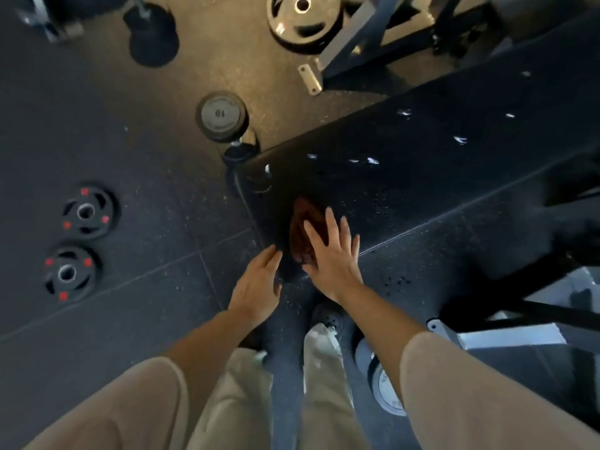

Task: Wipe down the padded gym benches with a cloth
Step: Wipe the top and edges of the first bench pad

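Person stands at near end of the bench, both forearms reaching fwd & down, beige sleeves pushed up. Right hand (334, 254) lies flat, palm down, on the brown cloth (303, 228); fingers (331, 222) straight & slightly spread, pressing, not curled round it. Cloth sits under & just left of those fingers, on the near left corner of the black padded worktop (406, 177); its long axis runs near-to-far, narrow end pointing away. Left hand (256, 287) hovers just left of cloth by the pad's near edge, fingers relaxed & straight, holding nothing; can't tell if it touches the pad. Worktop runs diagonally, near left to far right, w/ small white flecks on it. Farther left on floor: two small weight plates (86, 212), a dumbbell (222, 115) by the pad's far corner, bigger plate (303, 19) at far end.
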Demonstrator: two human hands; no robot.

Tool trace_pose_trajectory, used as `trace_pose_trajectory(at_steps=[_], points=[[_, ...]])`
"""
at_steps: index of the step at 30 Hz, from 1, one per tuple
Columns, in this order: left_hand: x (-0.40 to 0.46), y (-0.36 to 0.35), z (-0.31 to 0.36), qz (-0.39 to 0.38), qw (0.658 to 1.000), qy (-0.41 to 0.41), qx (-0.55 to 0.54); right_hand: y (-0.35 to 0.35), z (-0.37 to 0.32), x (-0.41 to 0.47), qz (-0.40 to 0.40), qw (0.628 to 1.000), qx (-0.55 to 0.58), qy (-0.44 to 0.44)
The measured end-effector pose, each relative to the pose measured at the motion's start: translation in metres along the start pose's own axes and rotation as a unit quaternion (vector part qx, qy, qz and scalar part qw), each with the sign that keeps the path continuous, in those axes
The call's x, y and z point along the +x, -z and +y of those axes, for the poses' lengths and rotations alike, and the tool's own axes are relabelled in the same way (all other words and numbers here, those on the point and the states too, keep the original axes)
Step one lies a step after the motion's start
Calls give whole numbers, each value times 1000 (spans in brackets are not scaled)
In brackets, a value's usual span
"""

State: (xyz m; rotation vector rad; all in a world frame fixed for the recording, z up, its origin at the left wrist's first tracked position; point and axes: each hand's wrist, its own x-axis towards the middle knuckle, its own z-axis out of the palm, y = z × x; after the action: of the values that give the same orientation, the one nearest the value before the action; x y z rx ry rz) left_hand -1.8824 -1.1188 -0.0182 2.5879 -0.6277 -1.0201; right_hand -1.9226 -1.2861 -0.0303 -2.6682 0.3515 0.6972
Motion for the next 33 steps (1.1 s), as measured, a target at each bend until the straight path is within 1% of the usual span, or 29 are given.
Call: trace_pose_trajectory(at_steps=[2, 4, 6, 8, 10, 12, 15, 18, 20, 22, 24, 26, 28, 29, 31, 33], points=[[6, -17, -3, -13, 999, -3, 53, -14, 5, 16, -18, 996, -78, 35], [9, -31, -5, -52, 991, 12, 122, -27, 7, 27, -40, 993, -100, 58], [9, -42, -7, -74, 980, 26, 181, -43, 6, 28, -17, 994, -84, 62], [8, -46, -8, -66, 974, 25, 215, -58, 5, 15, 24, 994, -63, 84], [9, -47, -9, -55, 970, 21, 236, -73, 12, 0, 46, 989, -76, 119], [11, -47, -8, -54, 965, 24, 254, -74, 23, -8, 40, 983, -104, 145], [11, -52, -5, -57, 962, 36, 266, -56, 22, 5, 11, 983, -89, 160], [12, -58, -2, -46, 963, 44, 263, -33, 6, 37, 18, 989, -66, 131], [13, -61, -2, -36, 965, 54, 253, -29, 4, 51, 8, 986, -107, 127], [13, -63, 1, -28, 967, 64, 247, -38, 13, 47, 4, 972, -160, 172], [13, -67, 3, -11, 970, 75, 229, -45, 32, 32, 17, 952, -177, 251], [13, -68, 9, -6, 970, 95, 224, -41, 54, 34, -5, 926, -195, 323], [15, -73, 15, -3, 964, 122, 235, -28, 62, 58, -24, 900, -215, 379], [17, -77, 19, 8, 962, 145, 233, -21, 57, 72, -27, 893, -218, 393], [21, -83, 30, 19, 958, 182, 221, -14, 41, 94, 1, 896, -197, 398], [23, -86, 37, 35, 956, 216, 194, -17, 36, 90, 11, 896, -192, 399]])
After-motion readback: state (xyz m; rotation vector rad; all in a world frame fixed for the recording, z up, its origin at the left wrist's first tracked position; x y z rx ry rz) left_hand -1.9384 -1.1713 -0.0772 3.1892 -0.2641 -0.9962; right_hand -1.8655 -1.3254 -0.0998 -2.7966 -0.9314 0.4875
